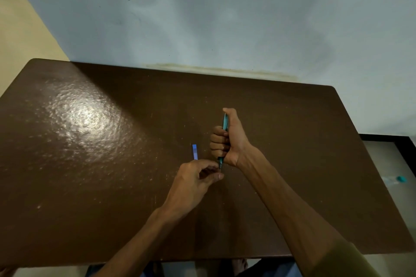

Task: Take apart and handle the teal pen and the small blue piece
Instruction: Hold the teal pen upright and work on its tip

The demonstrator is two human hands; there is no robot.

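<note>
Above table (112, 164) | right hand (234, 141) grips teal pen (225, 122), barrel mostly hidden | left hand (198, 177) pinches its tip

the table (112, 164) has a dark brown, glossy top with a fine pebbled texture catching the light. the pen (225, 122) looks like shiny teal plastic. the wall (225, 18) is matt, smudged pale blue paint.

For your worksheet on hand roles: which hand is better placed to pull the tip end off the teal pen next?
Left hand: its fingertips already pinch at the teal pen tip, while the right hand grips the barrel.
</note>
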